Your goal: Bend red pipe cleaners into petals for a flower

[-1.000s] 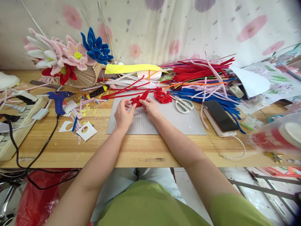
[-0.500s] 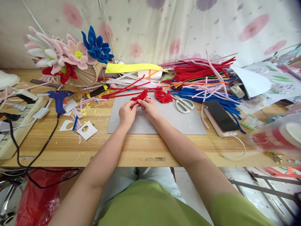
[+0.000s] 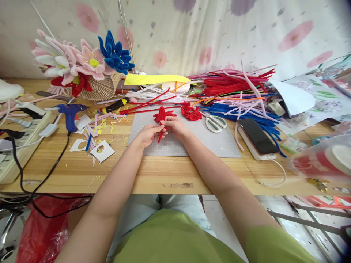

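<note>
Red petal (image 3: 160,116): pipe-cleaner piece, looped head up, stem end down, held over the middle of the mat (image 3: 219,144), raised off it

Left hand (image 3: 148,134): palm up under the petal's stem, fingers curled loosely round the lower end; grip looks light

Right hand (image 3: 175,126): touching the left, fingertips pinched on the petal just below the loops; the two hands are together on the one piece

Step in hand, as judged: shaping or twisting the stem beneath the loops. The next move would call for a firm pinch at the neck while the free end is turned, so the loops keep their form

Second red piece (image 3: 191,112): on the mat's far edge, right of the petal, apart from both hands

Scissors (image 3: 215,122): on the mat, right of that piece

Loose red stems (image 3: 148,104): beyond the mat's far left corner

Pipe-cleaner pile (image 3: 236,91): beyond the mat, to the right

Phone (image 3: 256,135): just off the mat's right edge

Glue gun (image 3: 70,113): well left of the mat

Card scraps (image 3: 100,151): left of the mat, near

Finished flowers (image 3: 82,64): far left, behind the mat
</note>
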A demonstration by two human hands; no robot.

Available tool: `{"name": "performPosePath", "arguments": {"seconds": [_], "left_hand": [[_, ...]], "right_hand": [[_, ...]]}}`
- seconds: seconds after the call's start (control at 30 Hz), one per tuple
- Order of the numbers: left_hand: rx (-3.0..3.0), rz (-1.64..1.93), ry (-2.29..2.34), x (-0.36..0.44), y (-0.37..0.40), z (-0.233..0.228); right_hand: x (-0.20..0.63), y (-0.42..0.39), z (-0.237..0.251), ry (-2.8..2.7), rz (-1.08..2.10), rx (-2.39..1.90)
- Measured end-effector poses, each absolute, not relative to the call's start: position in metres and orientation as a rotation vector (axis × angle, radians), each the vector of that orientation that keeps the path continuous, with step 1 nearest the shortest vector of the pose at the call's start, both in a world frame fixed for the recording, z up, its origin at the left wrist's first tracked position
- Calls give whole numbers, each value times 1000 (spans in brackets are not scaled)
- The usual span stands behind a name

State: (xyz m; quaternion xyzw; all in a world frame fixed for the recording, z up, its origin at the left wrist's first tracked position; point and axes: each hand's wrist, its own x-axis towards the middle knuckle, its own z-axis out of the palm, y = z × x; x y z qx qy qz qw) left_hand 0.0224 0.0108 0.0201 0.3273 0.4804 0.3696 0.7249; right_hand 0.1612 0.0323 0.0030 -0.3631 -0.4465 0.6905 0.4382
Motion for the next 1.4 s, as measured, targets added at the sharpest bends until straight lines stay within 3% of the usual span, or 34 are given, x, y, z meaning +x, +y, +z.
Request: {"name": "performPosePath", "arguments": {"seconds": [0.47, 0.73, 0.93, 1.07, 1.2, 1.4], "left_hand": [[836, 803, 1097, 24, 15, 11], [1843, 927, 1679, 35, 9, 2], [1982, 804, 1897, 38, 4, 9], [1885, 929, 1833, 38, 3, 8], [1417, 1080, 1553, 39, 8, 5], [738, 944, 1187, 32, 15, 19]], "right_hand": [[162, 35, -4, -1189, 1631, -918], [150, 40, -10, -1023, 1293, -1095], [150, 41, -9, -996, 1295, -1140], [152, 42, -8, -1009, 1348, -1071], [154, 39, -5, -1026, 1427, -1027], [157, 34, -3, -1010, 1607, -907]]}}
